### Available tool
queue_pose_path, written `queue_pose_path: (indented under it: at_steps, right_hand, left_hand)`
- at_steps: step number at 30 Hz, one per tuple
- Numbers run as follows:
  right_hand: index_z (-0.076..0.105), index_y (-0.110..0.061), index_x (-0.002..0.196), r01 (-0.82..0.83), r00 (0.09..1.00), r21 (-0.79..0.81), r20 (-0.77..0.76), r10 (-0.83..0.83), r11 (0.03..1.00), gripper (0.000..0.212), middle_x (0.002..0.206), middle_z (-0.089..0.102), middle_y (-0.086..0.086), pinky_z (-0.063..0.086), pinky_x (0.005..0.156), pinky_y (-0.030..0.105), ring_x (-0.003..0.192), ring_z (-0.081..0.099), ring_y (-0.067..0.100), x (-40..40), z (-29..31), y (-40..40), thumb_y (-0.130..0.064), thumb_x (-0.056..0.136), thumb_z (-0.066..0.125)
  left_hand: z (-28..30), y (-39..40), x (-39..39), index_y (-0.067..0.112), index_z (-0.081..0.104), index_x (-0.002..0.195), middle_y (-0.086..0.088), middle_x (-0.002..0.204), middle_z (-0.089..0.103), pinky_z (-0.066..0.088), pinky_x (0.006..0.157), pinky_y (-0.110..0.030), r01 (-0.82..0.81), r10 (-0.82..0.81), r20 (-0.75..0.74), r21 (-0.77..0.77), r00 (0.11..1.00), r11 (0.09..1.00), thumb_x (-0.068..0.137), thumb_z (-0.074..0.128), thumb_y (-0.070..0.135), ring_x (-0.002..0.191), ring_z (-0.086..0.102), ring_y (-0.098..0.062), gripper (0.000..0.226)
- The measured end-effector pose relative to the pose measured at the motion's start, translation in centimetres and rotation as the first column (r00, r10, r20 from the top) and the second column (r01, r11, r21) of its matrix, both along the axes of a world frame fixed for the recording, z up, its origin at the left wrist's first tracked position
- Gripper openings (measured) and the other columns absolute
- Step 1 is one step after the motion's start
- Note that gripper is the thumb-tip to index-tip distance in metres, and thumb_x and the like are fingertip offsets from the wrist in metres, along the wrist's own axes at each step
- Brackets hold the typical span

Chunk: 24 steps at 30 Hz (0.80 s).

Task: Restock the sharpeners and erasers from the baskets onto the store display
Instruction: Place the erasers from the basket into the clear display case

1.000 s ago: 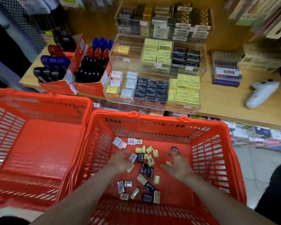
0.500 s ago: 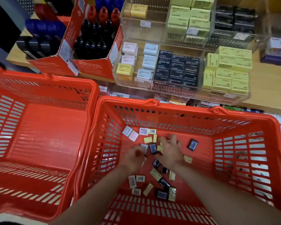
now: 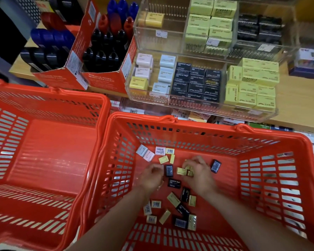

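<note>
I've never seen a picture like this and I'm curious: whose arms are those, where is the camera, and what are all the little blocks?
The camera sits on a person's head and looks down, so you see their own two bare arms. Both hands reach into the red plastic shopping basket on the right, where small wrapped erasers, yellow, black and white, lie scattered on its bottom. The right hand is curled round a few small yellow erasers. The left hand is curled too, beside a small black eraser, but I can't tell whether it holds anything. The red basket on the left has nothing showing inside. Behind them, a clear plastic display tray on the wooden shelf holds neat stacks of boxed erasers, and red cardboard boxes hold black, blue and red sharpeners.
</note>
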State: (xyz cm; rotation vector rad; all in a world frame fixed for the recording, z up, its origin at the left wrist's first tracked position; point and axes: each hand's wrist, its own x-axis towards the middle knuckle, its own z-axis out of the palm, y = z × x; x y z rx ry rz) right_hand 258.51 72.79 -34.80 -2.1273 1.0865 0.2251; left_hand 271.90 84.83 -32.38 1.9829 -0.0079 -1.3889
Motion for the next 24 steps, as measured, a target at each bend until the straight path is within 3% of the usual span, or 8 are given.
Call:
queue_pose_path:
  at_steps: [3, 7, 11, 14, 16, 18, 21, 24]
  right_hand:
    - [0.066, -0.033, 0.090, 0.084, 0.987, 0.135, 0.128, -0.101, 0.987, 0.028, 0.112, 0.048, -0.011, 0.037, 0.092, 0.017, 0.105, 0.053, 0.010, 0.1, 2.5, 0.5, -0.017, 0.073, 0.081]
    - [0.057, -0.042, 0.103, 0.017, 0.976, 0.285, 0.205, -0.079, 0.958, 0.047, 0.111, 0.054, -0.019, 0.044, 0.086, 0.017, 0.099, 0.057, 0.000, 2.1, 6.4, 3.1, -0.012, 0.074, 0.078]
    - [0.029, -0.038, 0.128, -0.035, 0.958, 0.443, 0.270, -0.097, 0.896, 0.066, 0.114, 0.057, -0.030, 0.052, 0.089, 0.021, 0.108, 0.059, -0.003, 2.8, 8.0, 3.9, -0.009, 0.082, 0.067]
    - [0.035, -0.034, 0.121, -0.034, 0.923, 0.634, 0.316, -0.218, 0.772, 0.053, 0.130, 0.049, -0.020, 0.057, 0.085, 0.028, 0.119, 0.053, -0.004, 2.4, 8.7, 2.2, 0.007, 0.091, 0.049]
    - [0.050, -0.030, 0.104, 0.118, 0.906, 0.584, 0.268, -0.329, 0.803, 0.041, 0.116, 0.059, -0.015, 0.061, 0.072, 0.042, 0.098, 0.066, -0.001, 2.2, 7.9, 0.6, 0.009, 0.093, 0.044]
    - [0.059, -0.031, 0.091, 0.272, 0.915, 0.322, 0.207, -0.347, 0.907, 0.035, 0.098, 0.067, -0.008, 0.059, 0.072, 0.042, 0.076, 0.071, 0.009, 2.1, 6.3, -1.2, 0.004, 0.091, 0.052]
    - [0.068, -0.024, 0.103, 0.203, 0.975, 0.080, 0.076, -0.209, 0.976, 0.022, 0.098, 0.070, -0.001, 0.042, 0.073, 0.014, 0.082, 0.065, 0.012, 3.3, 3.6, -1.8, -0.008, 0.089, 0.061]
    - [0.062, -0.015, 0.107, 0.147, 0.989, 0.100, 0.017, -0.149, 0.984, 0.023, 0.100, 0.069, 0.001, 0.045, 0.074, 0.019, 0.089, 0.063, 0.015, 5.7, 1.0, -0.4, -0.028, 0.089, 0.067]
  left_hand:
    - [0.9, -1.4, -0.8, 0.020, 0.059, 0.116, -0.002, 0.106, 0.069, 0.050, 0.063, -0.024, -0.165, 0.161, -0.191, -0.003, 0.968, 0.986, 0.099, 0.049, 0.035, 0.092, 0.065, -0.017, 0.025]
    - [2.3, -2.3, -1.5, 0.017, 0.072, 0.096, -0.004, 0.088, 0.072, 0.053, 0.062, -0.030, -0.365, 0.304, -0.531, -0.011, 0.791, 0.931, 0.089, 0.053, 0.058, 0.077, 0.068, -0.017, 0.045]
    - [2.3, -1.2, -0.5, 0.014, 0.073, 0.100, -0.008, 0.090, 0.071, 0.054, 0.072, -0.031, -0.453, 0.275, -0.631, -0.136, 0.725, 0.881, 0.090, 0.059, 0.047, 0.080, 0.069, -0.019, 0.038]
    - [2.2, -0.5, 0.3, 0.012, 0.065, 0.112, -0.007, 0.091, 0.070, 0.057, 0.065, -0.030, -0.442, 0.265, -0.629, -0.140, 0.731, 0.886, 0.094, 0.057, 0.033, 0.077, 0.068, -0.018, 0.029]
    - [1.8, 0.0, 0.7, 0.012, 0.066, 0.111, -0.007, 0.095, 0.067, 0.057, 0.061, -0.028, -0.380, 0.262, -0.546, -0.114, 0.796, 0.918, 0.095, 0.054, 0.032, 0.080, 0.065, -0.019, 0.028]
    - [1.4, 0.4, 1.1, 0.016, 0.069, 0.105, -0.004, 0.111, 0.062, 0.054, 0.058, -0.025, -0.309, 0.244, -0.420, -0.093, 0.874, 0.947, 0.097, 0.052, 0.034, 0.085, 0.061, -0.019, 0.026]
    - [0.6, 0.9, 1.3, 0.018, 0.068, 0.105, -0.004, 0.119, 0.062, 0.052, 0.064, -0.030, -0.251, 0.211, -0.322, -0.087, 0.923, 0.964, 0.100, 0.048, 0.035, 0.090, 0.062, -0.021, 0.027]
    - [0.4, 1.7, 1.4, 0.015, 0.068, 0.100, -0.011, 0.104, 0.072, 0.047, 0.063, -0.031, -0.308, 0.276, -0.294, -0.065, 0.915, 0.949, 0.094, 0.059, 0.035, 0.083, 0.063, -0.025, 0.023]
